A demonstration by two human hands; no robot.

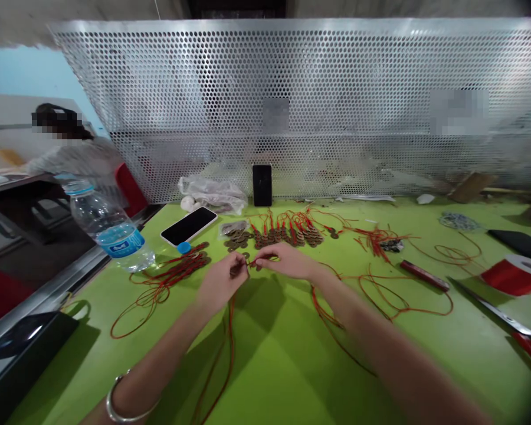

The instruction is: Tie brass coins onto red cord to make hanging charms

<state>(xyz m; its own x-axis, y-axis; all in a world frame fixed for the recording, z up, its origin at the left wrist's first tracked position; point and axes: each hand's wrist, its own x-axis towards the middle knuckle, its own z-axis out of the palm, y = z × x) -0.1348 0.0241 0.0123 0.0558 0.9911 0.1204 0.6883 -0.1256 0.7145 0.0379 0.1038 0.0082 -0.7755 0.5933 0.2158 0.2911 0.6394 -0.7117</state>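
Observation:
Both my hands meet over the middle of the green table (265, 354). My left hand (228, 274) pinches a thin red cord (230, 330), whose long ends hang down toward me. Fingertip to fingertip with it, my right hand (281, 260) is closed on the same cord; the small part between them is too fine to make out. Just beyond my fingers lie rows of brown holed coins (287, 235) with red cords tied to them. Left of my left hand is a bundle of coins on red cords (177, 271).
A water bottle (108, 227), a phone (189, 226) and a blue cap (184, 247) are at left. Another phone (262, 185) leans on the perforated metal screen (230, 88). Scissors (500, 313) and a red ribbon roll (515, 276) lie right. A person (79, 159) sits far left.

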